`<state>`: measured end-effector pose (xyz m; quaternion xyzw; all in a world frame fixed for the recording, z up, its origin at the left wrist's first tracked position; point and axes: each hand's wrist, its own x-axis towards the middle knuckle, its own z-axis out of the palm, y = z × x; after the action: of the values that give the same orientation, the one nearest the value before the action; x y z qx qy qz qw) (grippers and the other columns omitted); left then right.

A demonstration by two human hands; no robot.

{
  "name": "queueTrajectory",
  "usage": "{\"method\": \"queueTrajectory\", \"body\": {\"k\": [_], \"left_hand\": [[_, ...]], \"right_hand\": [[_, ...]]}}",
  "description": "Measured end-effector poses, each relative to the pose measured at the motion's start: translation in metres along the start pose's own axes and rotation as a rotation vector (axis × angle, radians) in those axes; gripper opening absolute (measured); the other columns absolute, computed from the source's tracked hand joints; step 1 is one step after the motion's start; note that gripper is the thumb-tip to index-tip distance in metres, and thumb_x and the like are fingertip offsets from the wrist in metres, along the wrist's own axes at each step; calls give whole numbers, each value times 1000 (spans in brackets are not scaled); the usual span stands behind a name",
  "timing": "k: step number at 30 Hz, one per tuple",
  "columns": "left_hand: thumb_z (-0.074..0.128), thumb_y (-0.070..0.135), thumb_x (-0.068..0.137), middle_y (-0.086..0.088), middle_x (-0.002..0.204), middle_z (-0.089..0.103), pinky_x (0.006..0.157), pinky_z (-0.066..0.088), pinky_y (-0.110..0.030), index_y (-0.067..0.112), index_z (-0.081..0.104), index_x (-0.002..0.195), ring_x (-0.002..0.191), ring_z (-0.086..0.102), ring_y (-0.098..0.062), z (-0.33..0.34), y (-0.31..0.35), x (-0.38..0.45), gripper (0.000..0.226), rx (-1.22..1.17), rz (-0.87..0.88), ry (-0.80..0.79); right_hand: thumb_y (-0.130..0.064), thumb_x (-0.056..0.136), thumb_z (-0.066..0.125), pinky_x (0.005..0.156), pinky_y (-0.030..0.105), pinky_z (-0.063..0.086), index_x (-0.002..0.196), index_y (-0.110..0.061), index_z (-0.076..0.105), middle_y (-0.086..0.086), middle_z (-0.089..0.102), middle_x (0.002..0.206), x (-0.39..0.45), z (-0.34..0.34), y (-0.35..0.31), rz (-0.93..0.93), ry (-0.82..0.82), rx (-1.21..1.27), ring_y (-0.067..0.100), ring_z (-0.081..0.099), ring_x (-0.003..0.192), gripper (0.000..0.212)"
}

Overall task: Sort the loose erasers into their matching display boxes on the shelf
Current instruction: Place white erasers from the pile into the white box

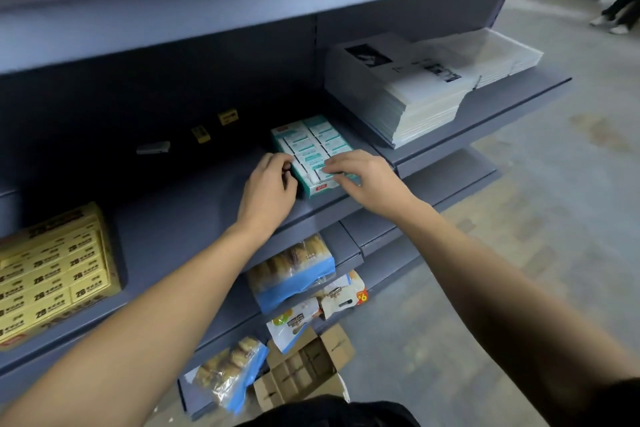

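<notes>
A teal display box point(313, 189) filled with teal-and-white erasers sits on the middle shelf point(194, 218). My right hand point(363, 180) reaches over its front right corner and pinches a teal-and-white eraser point(323, 170) in the front row. The curled fingers of my left hand point(268, 187) grip the box's left wall. Two loose yellow erasers point(228, 117) point(201, 134) and a grey-white eraser point(153, 147) lie further back in the shadow. A yellow display box point(52, 270) of yellow erasers stands at the shelf's left front.
White booklet stacks point(398, 94) lie on the shelf section to the right. Snack bags point(291, 270) fill the lower shelf, with an open cardboard box point(304, 367) on the floor. Another person's legs point(620, 14) are at the far right.
</notes>
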<state>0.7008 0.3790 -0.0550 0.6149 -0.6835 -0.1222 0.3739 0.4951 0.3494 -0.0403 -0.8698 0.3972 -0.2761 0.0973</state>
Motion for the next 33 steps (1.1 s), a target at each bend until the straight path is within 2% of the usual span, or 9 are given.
{"method": "queueTrajectory", "body": {"k": [5, 10, 20, 25, 33], "left_hand": [[53, 9, 91, -3, 114, 58, 85, 50, -33, 10, 59, 120, 99, 57, -17, -8, -3, -4, 30, 4, -17, 16], [52, 9, 92, -3, 115, 58, 86, 48, -28, 9, 59, 122, 102, 56, -15, -9, -6, -6, 31, 10, -8, 17], [53, 10, 90, -3, 113, 59, 86, 50, -33, 11, 60, 120, 100, 59, -17, -15, -14, -8, 31, 38, -16, 40], [51, 13, 92, -6, 116, 59, 85, 50, -38, 10, 59, 121, 102, 58, -22, -52, -41, -16, 30, 130, -80, 92], [52, 20, 90, -12, 114, 60, 79, 51, -41, 11, 58, 115, 99, 59, -31, -114, -98, -34, 27, 424, -270, 146]], "right_hand": [[-5, 91, 61, 100, 24, 42, 108, -9, 73, 5, 69, 112, 3, 9, -2, -22, 5, 33, 18, 59, 110, 21], [0, 88, 62, 97, 33, 47, 106, -11, 75, 7, 68, 115, 2, 11, 4, -23, 6, -13, 24, 60, 111, 25], [3, 81, 51, 98, 28, 42, 96, -8, 76, 6, 68, 112, 21, 24, -24, 4, 56, 17, 23, 55, 110, 31], [1, 81, 52, 97, 34, 46, 109, -7, 70, 9, 67, 113, 59, 63, -69, -72, 2, 128, 25, 59, 108, 34], [-12, 90, 58, 81, 41, 51, 112, -6, 67, 15, 66, 109, 123, 136, -133, -94, -91, 187, 30, 59, 102, 24]]}}
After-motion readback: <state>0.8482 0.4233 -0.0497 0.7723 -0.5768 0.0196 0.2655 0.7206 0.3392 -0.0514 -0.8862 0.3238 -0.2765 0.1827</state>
